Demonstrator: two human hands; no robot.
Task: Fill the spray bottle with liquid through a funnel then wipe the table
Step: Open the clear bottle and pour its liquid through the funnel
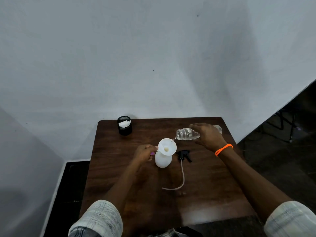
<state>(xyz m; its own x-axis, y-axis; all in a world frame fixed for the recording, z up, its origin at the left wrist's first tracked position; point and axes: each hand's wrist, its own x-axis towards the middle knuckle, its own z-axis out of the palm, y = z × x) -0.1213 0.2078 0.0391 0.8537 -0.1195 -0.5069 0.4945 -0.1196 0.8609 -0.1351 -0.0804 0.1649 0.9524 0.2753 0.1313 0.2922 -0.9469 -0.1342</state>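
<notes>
A white spray bottle (163,159) without its head stands near the middle of the brown table (205,185). In its neck sits a white funnel (167,146). My left hand (145,152) pinches the funnel's rim on the left side. My right hand (207,135) holds a clear plastic bottle (187,134) tipped on its side, its mouth over the funnel's right edge, and a thin stream of clear liquid runs into the funnel. The black spray head (184,155) lies on the table right of the bottle, its long tube (182,178) curling toward me.
A black mesh cup (124,126) with a crumpled white cloth (124,123) in it stands at the table's far left corner. A white wall rises right behind the table. Dark floor lies to the left and right.
</notes>
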